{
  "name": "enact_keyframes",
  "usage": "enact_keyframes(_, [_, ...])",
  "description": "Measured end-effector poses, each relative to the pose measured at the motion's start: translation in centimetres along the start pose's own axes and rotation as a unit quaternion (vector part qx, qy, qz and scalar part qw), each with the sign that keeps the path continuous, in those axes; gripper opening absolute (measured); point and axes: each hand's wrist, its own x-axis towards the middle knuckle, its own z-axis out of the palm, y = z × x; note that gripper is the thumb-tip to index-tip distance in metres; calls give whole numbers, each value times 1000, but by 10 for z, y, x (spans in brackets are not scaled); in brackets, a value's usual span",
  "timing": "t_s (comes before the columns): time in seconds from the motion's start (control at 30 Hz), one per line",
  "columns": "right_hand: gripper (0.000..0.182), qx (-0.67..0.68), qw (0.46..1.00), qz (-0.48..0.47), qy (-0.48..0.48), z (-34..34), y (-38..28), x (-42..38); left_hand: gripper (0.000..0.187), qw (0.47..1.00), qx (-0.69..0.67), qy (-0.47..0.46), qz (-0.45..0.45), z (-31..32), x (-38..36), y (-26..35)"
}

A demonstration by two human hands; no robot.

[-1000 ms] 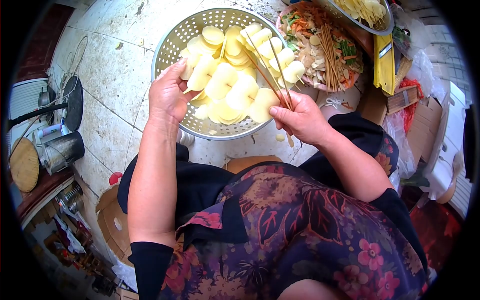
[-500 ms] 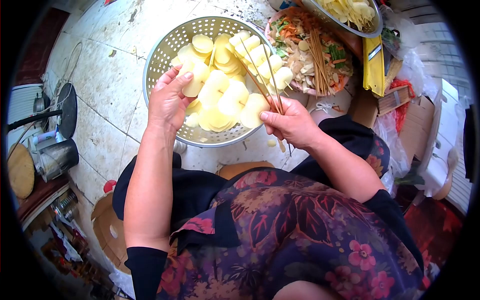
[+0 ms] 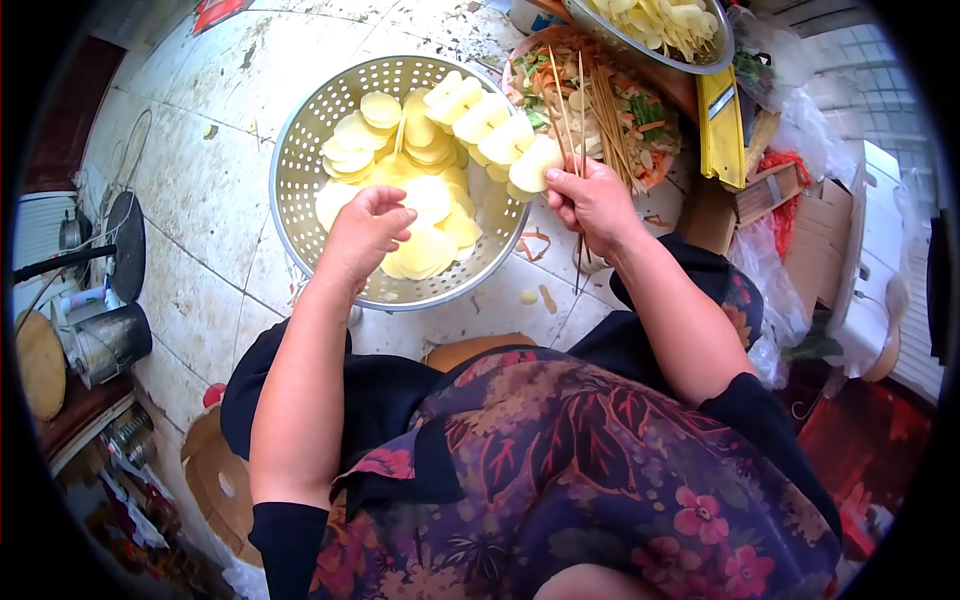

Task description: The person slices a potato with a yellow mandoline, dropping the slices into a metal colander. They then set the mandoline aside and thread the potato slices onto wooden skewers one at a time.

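A metal colander (image 3: 300,215) with round holes holds many thin, pale yellow round slices (image 3: 425,250). My left hand (image 3: 370,230) is over the slices at the colander's lower left, its fingers curled and apart, holding nothing. To the right of the colander, my right hand (image 3: 592,205) grips several thin wooden skewers (image 3: 580,250). A row of slices threaded on a skewer (image 3: 490,125) runs up and left from that hand over the colander's right rim. Another skewer stands among the slices in the colander.
Behind my right hand is a pink basin of chopped vegetables (image 3: 645,110) with loose skewers on it. A second metal bowl of slices (image 3: 670,30) and a yellow slicer (image 3: 720,125) stand at the upper right. Cardboard (image 3: 815,240) and plastic bags lie at the right.
My left hand has come away from the slices it held and opened. My right hand has moved right and slightly up with the skewers, and the threaded row now reaches past the colander's rim.
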Motion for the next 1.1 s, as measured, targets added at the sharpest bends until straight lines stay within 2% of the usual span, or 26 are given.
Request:
enact_keyframes(0.07, [6, -5, 1000, -1, 11, -5, 1, 5, 34, 998, 45, -41, -8, 2, -1, -3])
enact_keyframes(0.13, [8, -33, 999, 17, 29, -8, 4, 11, 34, 997, 65, -44, 3, 2, 1, -8])
enact_keyframes(0.23, [10, -95, 994, 23, 48, -11, 7, 16, 32, 992, 120, -35, 32, 2, 8, -22])
enact_keyframes(0.3, [11, -139, 989, 19, 56, -8, 4, 14, 31, 962, 254, -11, 98, 3, 8, -29])
enact_keyframes(0.43, [22, -279, 958, 3, 58, -13, 4, 16, 32, 947, 309, 0, 93, 7, 2, -28])
enact_keyframes(0.47, [22, -279, 959, 5, 56, -15, 4, 15, 33, 935, 337, 19, 106, 8, 1, -28])
enact_keyframes(0.57, [24, -433, 894, -79, 84, -17, -2, 10, 37, 910, 395, 57, 111, 10, -1, -29])
enact_keyframes(0.6, [24, -433, 894, -77, 82, -15, -4, 7, 39, 895, 425, 77, 108, 10, -1, -29])
enact_keyframes(0.67, [25, -497, 829, -204, 152, -9, -5, -1, 39, 895, 431, 73, 86, 11, 0, -32])
enact_keyframes(0.73, [25, -473, 851, -192, 123, 0, -7, -10, 40, 894, 439, 70, 64, 13, 0, -32])
enact_keyframes(0.83, [24, -431, 879, -202, -32, 10, 4, -12, 38, 888, 453, 62, 58, 15, 0, -31])
enact_keyframes(0.87, [24, -429, 880, -201, -32, 14, 10, -14, 35, 884, 455, 65, 85, 15, 1, -35])
enact_keyframes(0.9, [22, -404, 891, -195, -77, 18, 14, -16, 33, 880, 457, 69, 112, 15, 2, -36])
enact_keyframes(0.97, [21, -357, 896, -217, -152, 20, 31, -12, 29, 880, 457, 62, 117, 16, 3, -35])
enact_keyframes(1.0, [21, -357, 896, -217, -152, 23, 28, -15, 26, 880, 456, 57, 122, 16, 4, -34])
enact_keyframes(1.07, [23, -287, 935, -71, -197, 32, 18, -26, 22, 885, 437, 70, 145, 14, 9, -39])
enact_keyframes(1.1, [23, -283, 936, -67, -200, 33, 22, -25, 18, 889, 418, 83, 168, 12, 10, -38])
